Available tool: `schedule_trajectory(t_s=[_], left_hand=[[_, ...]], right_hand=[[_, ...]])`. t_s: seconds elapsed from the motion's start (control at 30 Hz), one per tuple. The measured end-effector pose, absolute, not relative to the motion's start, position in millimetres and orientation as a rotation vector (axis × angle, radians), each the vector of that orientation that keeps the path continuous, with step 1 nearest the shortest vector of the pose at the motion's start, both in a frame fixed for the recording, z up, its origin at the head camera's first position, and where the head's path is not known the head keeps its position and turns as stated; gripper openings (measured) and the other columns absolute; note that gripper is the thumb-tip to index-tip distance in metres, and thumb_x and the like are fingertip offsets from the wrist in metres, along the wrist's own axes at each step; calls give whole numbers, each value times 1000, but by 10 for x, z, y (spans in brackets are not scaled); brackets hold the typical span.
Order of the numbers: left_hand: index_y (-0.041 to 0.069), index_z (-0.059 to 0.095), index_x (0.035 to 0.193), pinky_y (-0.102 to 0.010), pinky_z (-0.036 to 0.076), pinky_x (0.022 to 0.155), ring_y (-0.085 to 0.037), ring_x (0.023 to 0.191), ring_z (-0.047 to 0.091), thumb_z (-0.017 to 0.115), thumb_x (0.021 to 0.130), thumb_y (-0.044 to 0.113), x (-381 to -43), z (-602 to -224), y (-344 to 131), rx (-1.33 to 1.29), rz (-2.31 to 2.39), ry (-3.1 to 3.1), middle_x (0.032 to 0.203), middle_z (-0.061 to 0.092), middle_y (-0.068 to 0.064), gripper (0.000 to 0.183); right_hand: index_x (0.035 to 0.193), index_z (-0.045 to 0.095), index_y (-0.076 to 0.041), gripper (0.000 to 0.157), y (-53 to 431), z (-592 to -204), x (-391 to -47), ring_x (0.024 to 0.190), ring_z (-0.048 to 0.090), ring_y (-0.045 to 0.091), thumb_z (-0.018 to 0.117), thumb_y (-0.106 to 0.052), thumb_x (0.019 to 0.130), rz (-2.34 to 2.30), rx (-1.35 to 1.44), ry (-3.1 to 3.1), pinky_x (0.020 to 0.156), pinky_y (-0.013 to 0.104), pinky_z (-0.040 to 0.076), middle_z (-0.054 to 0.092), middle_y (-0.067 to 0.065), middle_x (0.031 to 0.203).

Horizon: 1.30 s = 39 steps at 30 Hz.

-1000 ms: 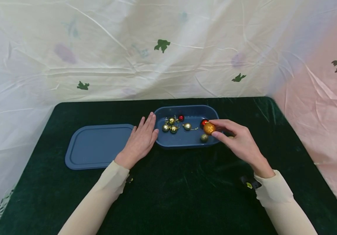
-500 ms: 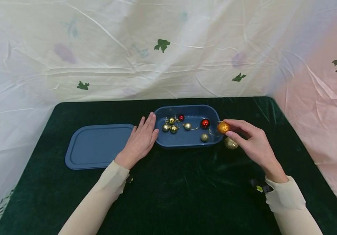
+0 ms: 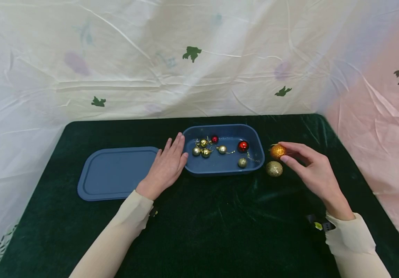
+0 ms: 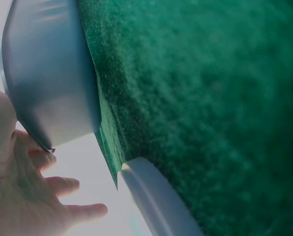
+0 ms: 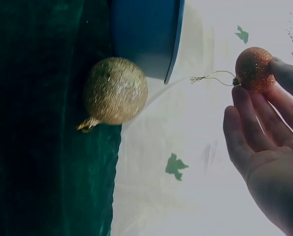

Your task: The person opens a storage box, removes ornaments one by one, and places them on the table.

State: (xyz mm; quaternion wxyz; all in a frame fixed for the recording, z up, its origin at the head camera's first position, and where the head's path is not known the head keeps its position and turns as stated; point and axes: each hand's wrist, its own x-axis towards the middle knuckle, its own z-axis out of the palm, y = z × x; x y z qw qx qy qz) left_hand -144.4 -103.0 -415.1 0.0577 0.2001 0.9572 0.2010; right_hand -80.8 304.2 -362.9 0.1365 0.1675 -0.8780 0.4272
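Note:
My right hand (image 3: 312,170) pinches an orange glitter bauble (image 3: 277,151) between thumb and fingers. In the right wrist view a gold loop of string trails from the orange bauble (image 5: 255,70). Just below it in the head view, a larger gold glitter bauble (image 3: 274,168) lies on the green cloth, right of the blue box (image 3: 227,171). My left hand (image 3: 166,164) has its fingers straight, resting against the box's left end. Inside the box are a red bauble (image 3: 243,146), a smaller red one (image 3: 214,139), a glittery gold one (image 3: 242,162) and several shiny gold ones (image 3: 205,153).
A flat blue lid (image 3: 112,173) lies left of the box, its right edge partly under my left forearm and hand in the head view. Dark green cloth (image 3: 220,231) covers the table. Behind it hangs a pale curtain (image 3: 143,85) with green leaf shapes.
My right hand has carried the orange bauble rightward, from over the box's right end to beyond its rim. The large gold bauble has come into full view. My left hand stays put.

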Motion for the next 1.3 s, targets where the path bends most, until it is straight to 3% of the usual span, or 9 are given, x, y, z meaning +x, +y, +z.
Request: schedule_trajectory(t_s=[0.43,0.87,1.3], left_hand=[[11,6,167,-68,19,120,-37,158,9,22,113,44,-1448,-4143,-1024,612,618,2902,174,0,-5,65],[11,5,167,-67,19,120,-37,158,8,22,113,43,-1458,-4136,-1037,613,605,2900,174,-1,-4,65],[11,5,167,-68,18,120,-37,158,8,23,113,43,-1446,-4124,-1045,627,621,2895,174,-1,-5,65]], right_hand=[[136,68,-14,38,3323,-3715,-755,108,61,0,71,-6,98,1144,321,-2647,95,5,41,67,-5,125],[137,67,-15,36,3548,-3832,-747,105,55,-9,68,-21,102,1046,209,-2796,89,1,38,68,10,126],[141,64,-15,39,3722,-3963,-793,102,52,-9,66,-27,104,910,264,-2929,82,15,44,67,13,127]])
